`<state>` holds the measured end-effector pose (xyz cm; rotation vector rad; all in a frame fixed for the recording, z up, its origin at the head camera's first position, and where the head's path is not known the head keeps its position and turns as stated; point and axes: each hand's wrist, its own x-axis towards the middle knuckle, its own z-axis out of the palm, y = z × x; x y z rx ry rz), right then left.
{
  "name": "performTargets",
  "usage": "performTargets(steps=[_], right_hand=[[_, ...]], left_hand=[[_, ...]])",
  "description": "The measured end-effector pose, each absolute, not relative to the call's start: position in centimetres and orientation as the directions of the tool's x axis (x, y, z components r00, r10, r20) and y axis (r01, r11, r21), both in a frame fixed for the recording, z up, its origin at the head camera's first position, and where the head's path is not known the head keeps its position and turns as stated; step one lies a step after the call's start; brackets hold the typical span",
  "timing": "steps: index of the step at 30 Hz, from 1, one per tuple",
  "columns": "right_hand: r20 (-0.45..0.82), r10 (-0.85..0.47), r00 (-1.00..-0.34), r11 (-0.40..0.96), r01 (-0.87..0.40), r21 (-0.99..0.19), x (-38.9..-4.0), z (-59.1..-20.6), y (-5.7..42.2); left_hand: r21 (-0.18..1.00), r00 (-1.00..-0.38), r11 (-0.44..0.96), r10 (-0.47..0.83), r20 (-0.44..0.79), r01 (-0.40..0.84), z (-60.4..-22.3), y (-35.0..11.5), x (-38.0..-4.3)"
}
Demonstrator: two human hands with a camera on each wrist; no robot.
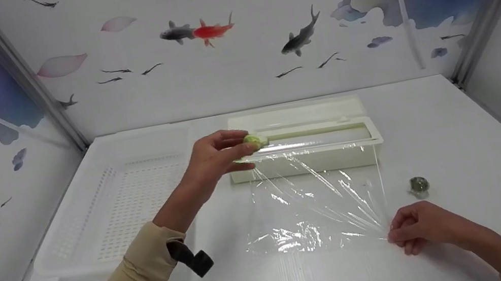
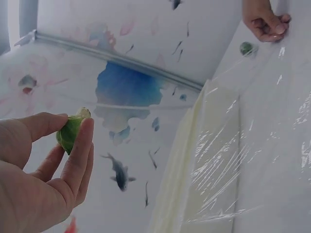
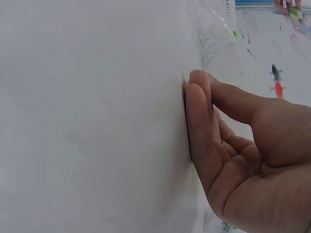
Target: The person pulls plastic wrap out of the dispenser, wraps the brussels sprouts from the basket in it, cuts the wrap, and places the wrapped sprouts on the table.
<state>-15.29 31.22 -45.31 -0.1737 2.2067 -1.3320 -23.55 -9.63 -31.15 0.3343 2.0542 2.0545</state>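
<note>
My left hand (image 1: 222, 153) pinches a small Brussels sprout (image 1: 252, 141) between thumb and fingers, above the front edge of the cling film box. Its pale stem end faces away from the palm in the left wrist view. A sheet of clear cling film (image 1: 313, 201) stretches from the cream box (image 1: 306, 164) toward the front of the table. The near right corner of that sheet is pinched by my right hand (image 1: 418, 227), low at the tabletop, with creases fanning out from the grip. Beyond the right hand lies a film-wrapped Brussels sprout (image 1: 419, 185).
At the left stands a white perforated basket (image 1: 72, 267). The box's lid (image 1: 295, 114) is raised at the back, with the film roll (image 1: 317, 140) visible inside. Printed panels (image 1: 239, 75) wall in the white table (image 1: 432, 118) at the back and both sides.
</note>
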Motion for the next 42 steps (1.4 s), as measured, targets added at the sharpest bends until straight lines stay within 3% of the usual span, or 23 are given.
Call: performTargets(steps=[13,29,42], right_hand=[[-0.390,-0.375,-0.841,0.509,0.165,-0.845,-15.3,-45.2,30.9],[-0.397,-0.354,-0.847,0.525,0.171,-0.834,-15.3,-45.3,30.9],[-0.397,-0.355,-0.847,0.523,0.172,-0.835,-15.1,-45.4,31.2]], left_hand=[[0.999,-0.877,0.022,0.478,-0.044,-0.038,-35.4,-5.8,-21.4],[0.985,-0.837,0.117,0.520,-0.170,-0.128,-40.3,-1.8,-20.1],[0.975,-0.842,0.151,0.493,-0.218,-0.164,-44.0,-0.5,-19.7]])
